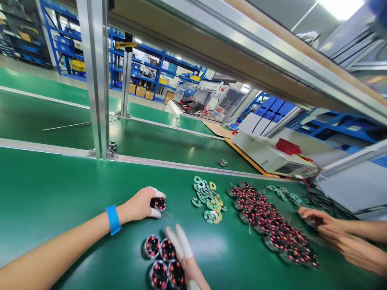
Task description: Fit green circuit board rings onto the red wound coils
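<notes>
My left hand [140, 204], with white finger covers and a blue band at the wrist, is closed around a motor stator [160, 204] with dark and red coil windings. A thin wire sticks out from that stator toward the right. My right hand [188, 257], also in white finger covers, has its fingers stretched out at the right side of a small group of similar stators [152, 246] standing close together. It seems to touch the right-hand ones; I cannot tell for sure. Its palm is partly cut off by the bottom edge.
Green and yellow ring-shaped boards [208, 195] lie loose mid-table. Rows of stators [269, 221] fill the right side, more green boards [284, 193] behind them. A co-worker's hands [329, 229] hold a dark part there. A metal post [96, 80] and a bench instrument [275, 155] stand further back.
</notes>
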Tool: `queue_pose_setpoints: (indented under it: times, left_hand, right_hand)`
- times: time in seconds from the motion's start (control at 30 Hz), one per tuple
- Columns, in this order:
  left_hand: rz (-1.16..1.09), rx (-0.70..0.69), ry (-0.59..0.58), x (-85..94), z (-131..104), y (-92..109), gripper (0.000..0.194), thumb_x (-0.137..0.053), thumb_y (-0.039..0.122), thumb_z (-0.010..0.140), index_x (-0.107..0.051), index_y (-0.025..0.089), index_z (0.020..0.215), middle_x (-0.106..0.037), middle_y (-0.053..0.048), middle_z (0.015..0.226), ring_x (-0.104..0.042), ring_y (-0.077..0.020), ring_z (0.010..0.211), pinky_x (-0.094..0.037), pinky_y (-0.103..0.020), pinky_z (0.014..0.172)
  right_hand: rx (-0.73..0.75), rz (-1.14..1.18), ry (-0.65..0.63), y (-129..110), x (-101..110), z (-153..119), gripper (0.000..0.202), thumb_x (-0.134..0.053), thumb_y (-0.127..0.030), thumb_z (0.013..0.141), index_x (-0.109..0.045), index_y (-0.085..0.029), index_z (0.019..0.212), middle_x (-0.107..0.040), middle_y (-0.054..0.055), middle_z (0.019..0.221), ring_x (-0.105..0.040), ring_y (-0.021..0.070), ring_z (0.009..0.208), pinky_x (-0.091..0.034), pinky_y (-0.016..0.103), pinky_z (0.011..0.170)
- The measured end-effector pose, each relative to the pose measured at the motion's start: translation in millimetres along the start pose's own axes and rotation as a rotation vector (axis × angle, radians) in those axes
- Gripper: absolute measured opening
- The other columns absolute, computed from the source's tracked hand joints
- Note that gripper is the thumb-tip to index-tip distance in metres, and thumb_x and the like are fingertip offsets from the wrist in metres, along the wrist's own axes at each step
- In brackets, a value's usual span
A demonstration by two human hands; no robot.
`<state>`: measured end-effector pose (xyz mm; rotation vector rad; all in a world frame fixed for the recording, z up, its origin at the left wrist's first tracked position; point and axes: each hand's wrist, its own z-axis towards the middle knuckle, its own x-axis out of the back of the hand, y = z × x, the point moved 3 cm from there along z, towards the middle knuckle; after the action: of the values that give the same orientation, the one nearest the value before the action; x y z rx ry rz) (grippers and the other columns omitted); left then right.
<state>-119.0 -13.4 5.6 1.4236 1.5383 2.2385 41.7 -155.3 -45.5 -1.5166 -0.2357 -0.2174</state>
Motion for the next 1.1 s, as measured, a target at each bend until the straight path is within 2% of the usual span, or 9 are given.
queue_pose_setpoints:
  times: [0.2, 0.33, 0.47, 0.6, 0.7, 0.8, 0.87, 1.0, 1.1]
  left_hand:
    - [0.051, 0.015, 0.021, -5.0, 8.2, -6.1, 0.062, -0.079, 0.025, 0.056, -0.060, 0.021, 0.115, -0.064, -0.006, 0.100, -0.055, -0.0236, 0.091, -0.042, -0.032, 0.081]
    - [0.056, 0.042, 0.020, -6.0, 7.6, -6.5, 0.071, -0.079, 0.024, 0.056, -0.053, 0.022, 0.122, -0.063, -0.004, 0.098, -0.053, -0.0233, 0.090, -0.041, -0.032, 0.079]
    - [0.147, 0.023, 0.038, -2.9, 7.4, -1.5, 0.048, -0.077, 0.028, 0.061, -0.061, 0.024, 0.106, -0.063, -0.002, 0.088, -0.053, -0.0212, 0.084, -0.038, -0.029, 0.072]
    - [0.235, -0.012, 0.057, -0.6, 7.0, 3.6, 0.017, -0.073, 0.030, 0.065, -0.065, 0.026, 0.079, -0.061, 0.002, 0.072, -0.051, -0.0200, 0.079, -0.032, -0.028, 0.066]
    - [0.238, 0.006, 0.073, -1.2, 6.7, 3.8, 0.014, -0.067, 0.019, 0.067, -0.065, 0.027, 0.078, -0.061, 0.002, 0.070, -0.050, -0.0190, 0.079, -0.031, -0.028, 0.066]
    - [0.229, 0.040, 0.064, -4.1, 6.7, 1.9, 0.022, -0.064, 0.013, 0.066, -0.067, 0.027, 0.082, -0.063, 0.001, 0.075, -0.051, -0.0192, 0.080, -0.032, -0.028, 0.069]
    - [0.203, 0.055, 0.045, -6.5, 6.6, 0.2, 0.023, -0.067, 0.018, 0.066, -0.067, 0.027, 0.087, -0.063, -0.001, 0.078, -0.051, -0.0202, 0.081, -0.035, -0.029, 0.070]
    - [0.113, 0.120, 0.009, -7.2, 5.8, -5.6, 0.045, -0.073, 0.030, 0.061, -0.064, 0.026, 0.105, -0.062, -0.005, 0.092, -0.053, -0.0231, 0.087, -0.041, -0.032, 0.077]
    - [-0.011, 0.126, -0.035, -1.0, 5.9, -7.7, 0.060, -0.065, 0.015, 0.059, -0.056, 0.023, 0.118, -0.059, -0.006, 0.107, -0.053, -0.0232, 0.098, -0.042, -0.033, 0.087]
  right_hand:
    - [0.099, -0.162, 0.093, -15.7, 26.9, 19.0, 0.047, -0.050, -0.043, 0.087, -0.042, -0.029, 0.131, -0.062, 0.011, 0.107, -0.063, 0.0231, 0.088, -0.054, 0.039, 0.076]
    - [0.401, -0.525, 0.074, -45.1, 20.5, 44.5, 0.052, -0.060, -0.035, 0.082, -0.044, -0.024, 0.130, -0.058, 0.012, 0.108, -0.060, 0.0208, 0.085, -0.055, 0.036, 0.075]
    - [0.769, -0.772, 0.053, -70.9, 2.5, 64.8, 0.028, -0.051, -0.018, 0.087, -0.057, -0.018, 0.115, -0.064, 0.010, 0.092, -0.059, 0.0215, 0.082, -0.053, 0.034, 0.067]
    - [0.965, -0.888, -0.020, -79.9, -8.0, 65.4, 0.031, -0.032, -0.009, 0.091, -0.062, -0.012, 0.100, -0.066, 0.011, 0.078, -0.060, 0.0218, 0.076, -0.053, 0.035, 0.064]
    - [0.941, -0.897, -0.164, -78.8, -16.9, 60.2, 0.039, -0.025, -0.013, 0.095, -0.063, -0.010, 0.095, -0.067, 0.011, 0.077, -0.061, 0.0210, 0.073, -0.054, 0.034, 0.065]
    - [0.896, -0.868, -0.244, -76.4, -14.3, 58.3, 0.031, -0.034, -0.020, 0.094, -0.060, -0.010, 0.108, -0.068, 0.012, 0.093, -0.062, 0.0198, 0.084, -0.054, 0.031, 0.074]
    - [0.844, -0.858, -0.135, -75.4, 4.0, 62.1, 0.031, -0.041, -0.024, 0.092, -0.056, -0.011, 0.115, -0.067, 0.011, 0.101, -0.062, 0.0187, 0.092, -0.053, 0.029, 0.080]
    - [0.478, -1.093, 0.344, -66.2, 66.5, 78.1, 0.022, -0.049, -0.027, 0.087, -0.066, -0.015, 0.095, -0.068, 0.012, 0.091, -0.062, 0.0237, 0.088, -0.052, 0.037, 0.077]
    - [0.253, -1.343, 0.321, -53.0, 91.3, 88.7, 0.015, -0.062, -0.030, 0.077, -0.070, -0.017, 0.075, -0.065, 0.014, 0.089, -0.057, 0.0312, 0.088, -0.051, 0.047, 0.073]
